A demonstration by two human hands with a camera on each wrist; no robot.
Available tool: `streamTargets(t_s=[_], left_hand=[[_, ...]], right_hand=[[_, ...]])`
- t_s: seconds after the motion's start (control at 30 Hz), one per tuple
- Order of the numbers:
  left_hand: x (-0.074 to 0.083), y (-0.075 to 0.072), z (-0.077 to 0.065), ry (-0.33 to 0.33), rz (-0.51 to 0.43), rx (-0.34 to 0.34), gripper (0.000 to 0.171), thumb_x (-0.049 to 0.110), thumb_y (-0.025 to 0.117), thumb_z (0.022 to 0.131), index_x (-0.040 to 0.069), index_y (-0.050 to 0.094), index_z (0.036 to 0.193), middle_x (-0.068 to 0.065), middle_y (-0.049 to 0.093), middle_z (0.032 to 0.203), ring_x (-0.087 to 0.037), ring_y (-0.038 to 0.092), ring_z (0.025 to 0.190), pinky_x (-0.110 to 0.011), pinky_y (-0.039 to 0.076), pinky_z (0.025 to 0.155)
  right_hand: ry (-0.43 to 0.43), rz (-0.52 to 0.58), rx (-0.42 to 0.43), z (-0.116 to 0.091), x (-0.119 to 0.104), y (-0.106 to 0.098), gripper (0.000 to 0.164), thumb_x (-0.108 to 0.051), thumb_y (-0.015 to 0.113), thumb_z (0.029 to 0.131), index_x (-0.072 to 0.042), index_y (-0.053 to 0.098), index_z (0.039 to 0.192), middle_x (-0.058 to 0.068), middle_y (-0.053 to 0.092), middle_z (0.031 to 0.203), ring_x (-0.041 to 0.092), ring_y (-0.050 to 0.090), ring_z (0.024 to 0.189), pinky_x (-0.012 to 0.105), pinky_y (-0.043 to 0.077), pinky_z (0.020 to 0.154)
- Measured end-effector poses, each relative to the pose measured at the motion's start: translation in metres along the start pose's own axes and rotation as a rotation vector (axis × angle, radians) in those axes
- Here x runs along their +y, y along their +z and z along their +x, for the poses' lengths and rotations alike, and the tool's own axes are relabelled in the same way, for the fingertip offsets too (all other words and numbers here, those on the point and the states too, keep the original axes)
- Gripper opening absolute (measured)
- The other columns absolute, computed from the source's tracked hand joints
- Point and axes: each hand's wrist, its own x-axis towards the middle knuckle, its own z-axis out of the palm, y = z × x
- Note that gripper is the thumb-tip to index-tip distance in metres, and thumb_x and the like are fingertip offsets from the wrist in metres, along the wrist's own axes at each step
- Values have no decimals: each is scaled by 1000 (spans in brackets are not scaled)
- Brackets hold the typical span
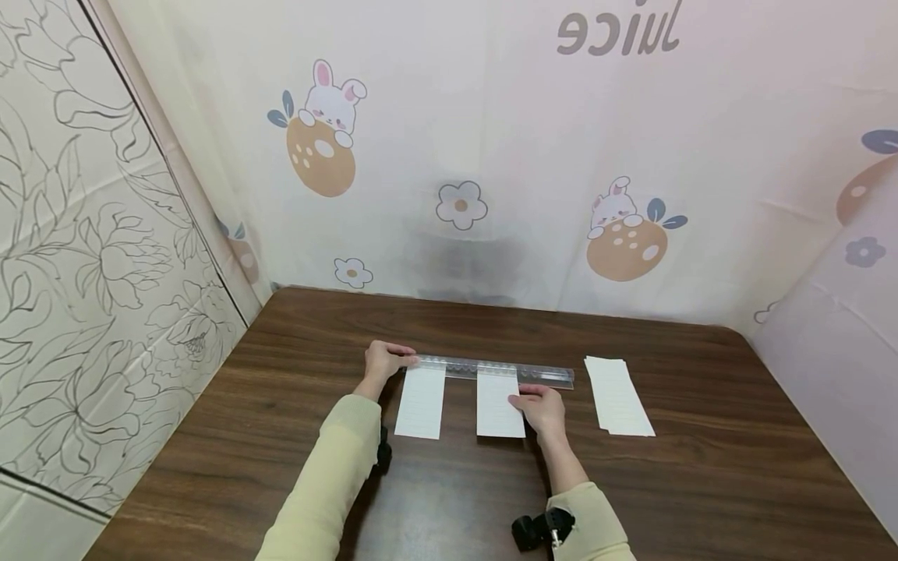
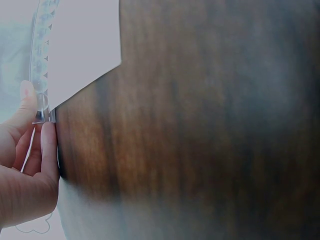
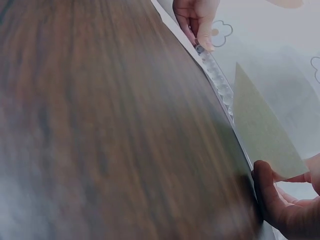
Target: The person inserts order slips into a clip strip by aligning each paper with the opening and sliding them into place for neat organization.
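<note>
A clear plastic strip with a row of round bumps lies across the wooden table. My left hand grips its left end, thumb on one side and fingers on the other in the left wrist view. Close to that hand, one white card extends from the strip toward me. My right hand pinches the right edge of a second white card, whose top end overlaps the strip. In the right wrist view this second card rises tilted from the table; whether the strip holds it, I cannot tell.
A small pile of white cards lies to the right of the strip, slightly fanned. The brown table reaches back to a curtain printed with rabbits and flowers. A flower-patterned panel stands at the left.
</note>
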Motion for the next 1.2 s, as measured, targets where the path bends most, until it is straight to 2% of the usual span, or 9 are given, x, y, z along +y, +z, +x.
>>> streamTargets(t_s=[0.17, 0.47, 1.2], left_hand=[[0, -1, 0, 9, 0, -3, 13, 18, 78, 67, 8, 73, 74, -6, 68, 81, -29, 46, 108, -44, 25, 100], [-1, 0, 1, -16, -20, -4, 14, 16, 79, 65, 8, 73, 74, -6, 68, 81, -27, 52, 101, -40, 37, 92], [1, 0, 1, -18, 6, -2, 14, 18, 80, 64, 9, 73, 73, -5, 68, 79, -26, 53, 100, -39, 39, 90]], right_hand=[[-5, -11, -1, 0, -1, 2, 30, -4, 66, 76, 10, 59, 102, 21, 64, 85, 24, 61, 76, 34, 49, 67], [-1, -8, -4, -2, -3, 6, 30, -4, 66, 76, 10, 59, 102, 21, 63, 86, 26, 61, 79, 33, 49, 67], [-16, -16, -9, -1, -4, 16, 29, -4, 68, 75, 10, 59, 99, 18, 64, 81, 18, 59, 69, 27, 47, 60]])
